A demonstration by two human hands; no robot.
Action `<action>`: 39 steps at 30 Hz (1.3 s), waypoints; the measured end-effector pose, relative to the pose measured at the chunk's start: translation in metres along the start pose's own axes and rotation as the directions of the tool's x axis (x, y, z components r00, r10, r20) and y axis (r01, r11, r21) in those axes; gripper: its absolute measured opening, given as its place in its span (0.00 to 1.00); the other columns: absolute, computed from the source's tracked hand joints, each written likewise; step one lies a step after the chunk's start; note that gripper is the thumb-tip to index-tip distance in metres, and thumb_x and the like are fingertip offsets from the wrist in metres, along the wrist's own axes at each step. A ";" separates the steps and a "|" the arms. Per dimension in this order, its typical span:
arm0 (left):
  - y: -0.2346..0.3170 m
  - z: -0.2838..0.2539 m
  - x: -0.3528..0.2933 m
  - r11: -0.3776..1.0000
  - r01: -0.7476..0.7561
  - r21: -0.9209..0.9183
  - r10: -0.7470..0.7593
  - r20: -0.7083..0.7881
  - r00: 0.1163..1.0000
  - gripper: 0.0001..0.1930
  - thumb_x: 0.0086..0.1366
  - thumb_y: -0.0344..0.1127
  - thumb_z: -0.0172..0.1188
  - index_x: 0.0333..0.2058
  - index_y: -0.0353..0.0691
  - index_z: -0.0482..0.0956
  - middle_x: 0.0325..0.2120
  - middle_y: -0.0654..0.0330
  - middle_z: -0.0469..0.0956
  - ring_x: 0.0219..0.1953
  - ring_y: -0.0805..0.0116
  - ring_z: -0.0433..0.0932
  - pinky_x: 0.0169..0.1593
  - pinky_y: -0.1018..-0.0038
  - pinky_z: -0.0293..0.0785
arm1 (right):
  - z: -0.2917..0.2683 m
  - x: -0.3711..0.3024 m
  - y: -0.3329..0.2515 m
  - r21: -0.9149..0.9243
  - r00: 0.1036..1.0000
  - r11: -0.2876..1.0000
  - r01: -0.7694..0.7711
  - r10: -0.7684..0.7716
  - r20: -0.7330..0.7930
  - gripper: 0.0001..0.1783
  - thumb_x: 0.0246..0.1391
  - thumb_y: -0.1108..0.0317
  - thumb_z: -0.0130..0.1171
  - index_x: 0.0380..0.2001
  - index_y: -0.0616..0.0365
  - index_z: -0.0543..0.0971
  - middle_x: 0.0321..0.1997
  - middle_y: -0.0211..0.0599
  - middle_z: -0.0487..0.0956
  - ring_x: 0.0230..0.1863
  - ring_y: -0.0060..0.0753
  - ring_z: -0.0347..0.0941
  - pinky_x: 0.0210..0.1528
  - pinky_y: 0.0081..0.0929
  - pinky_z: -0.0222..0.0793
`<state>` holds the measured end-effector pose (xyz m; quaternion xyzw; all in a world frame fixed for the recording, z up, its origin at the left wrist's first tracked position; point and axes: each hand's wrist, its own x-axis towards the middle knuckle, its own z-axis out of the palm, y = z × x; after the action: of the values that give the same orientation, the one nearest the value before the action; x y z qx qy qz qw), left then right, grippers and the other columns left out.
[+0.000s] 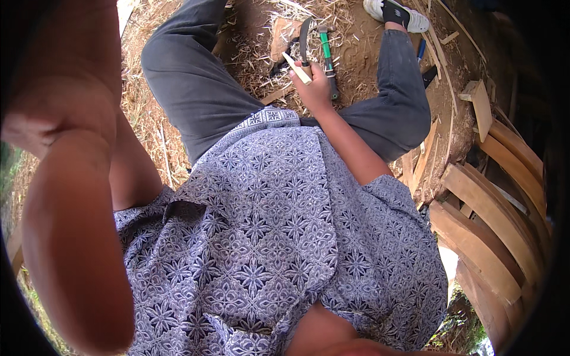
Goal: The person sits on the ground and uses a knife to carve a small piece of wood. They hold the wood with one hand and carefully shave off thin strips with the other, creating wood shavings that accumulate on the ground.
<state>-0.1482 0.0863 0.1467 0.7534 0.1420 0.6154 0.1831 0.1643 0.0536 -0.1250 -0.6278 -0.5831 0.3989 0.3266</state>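
Note:
My right hand [317,94] is closed between my spread legs. It grips a pale whittled wood stick [296,67] and also seems to be round the handle of a curved-blade knife [304,37], whose dark blade points away from me. Just right of that hand lies a hammer [326,50] with a green and black handle, on ground strewn with shavings. My left hand [56,113] is raised very close to the camera at the left edge, large and blurred. Most of its fingers are out of sight, and I see nothing held in it.
A wood block [285,37] lies beyond the knife among wood shavings [172,35]. On the right, curved wooden pieces [493,219] are stacked beside me. Thin wood strips [439,53] and a blue-handled tool [421,50] lie near my right shoe [409,18].

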 end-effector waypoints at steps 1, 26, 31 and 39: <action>-0.006 0.008 -0.013 0.997 0.075 0.035 -0.076 0.022 0.997 0.48 0.56 0.55 0.75 0.68 0.35 0.64 0.60 0.49 0.72 0.57 0.58 0.76 0.55 0.62 0.76 | 0.002 -0.001 -0.004 0.032 1.000 0.999 0.000 0.000 0.002 0.16 0.57 0.66 0.69 0.47 0.56 0.82 0.40 0.37 0.83 0.41 0.30 0.81 0.46 0.30 0.75; -0.066 0.103 -0.154 0.675 0.723 0.146 -0.709 0.399 0.581 0.09 0.63 0.31 0.70 0.39 0.35 0.82 0.41 0.56 0.80 0.44 0.62 0.82 0.45 0.68 0.79 | -0.054 -0.008 0.010 0.203 0.835 0.827 -0.525 0.455 0.309 0.25 0.69 0.65 0.45 0.66 0.63 0.61 0.49 0.39 0.77 0.34 0.26 0.79 0.35 0.25 0.76; -0.066 0.123 -0.154 0.726 0.678 0.110 -0.640 0.468 0.610 0.09 0.62 0.35 0.71 0.35 0.36 0.83 0.41 0.58 0.78 0.42 0.62 0.81 0.44 0.67 0.78 | -0.058 -0.001 -0.002 0.073 0.812 0.858 -0.509 0.450 0.372 0.31 0.65 0.67 0.48 0.70 0.56 0.59 0.45 0.38 0.78 0.35 0.28 0.80 0.38 0.28 0.76; -0.063 0.152 -0.167 0.831 0.527 0.179 -0.506 0.637 0.581 0.14 0.61 0.43 0.70 0.38 0.40 0.83 0.41 0.59 0.82 0.42 0.54 0.82 0.45 0.60 0.80 | -0.061 0.011 -0.002 -0.072 0.776 0.905 -0.420 0.399 0.489 0.29 0.67 0.67 0.51 0.70 0.45 0.63 0.39 0.29 0.78 0.36 0.20 0.73 0.38 0.20 0.70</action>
<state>-0.0329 0.0535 -0.0543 0.8433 0.2715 0.2299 0.4029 0.2173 0.0676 -0.0961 -0.6099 -0.4879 0.6187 0.0854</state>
